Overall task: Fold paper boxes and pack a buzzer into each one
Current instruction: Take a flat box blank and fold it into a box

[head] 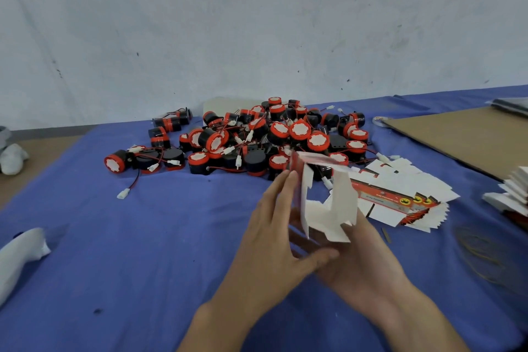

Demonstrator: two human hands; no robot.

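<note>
Half-folded paper box (328, 213) sits between both grips: left grip (271, 226) presses straight fingers on its side, likely squaring the walls; right grip (365, 260) cradles it underneath, finger curl hidden. Buzzers (257, 137) heaped just beyond, within reach for packing

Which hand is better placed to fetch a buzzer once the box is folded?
Probably the left hand: its straight fingers only touch the paper box, while the right hand supports it underneath; buzzers lie ahead.
</note>
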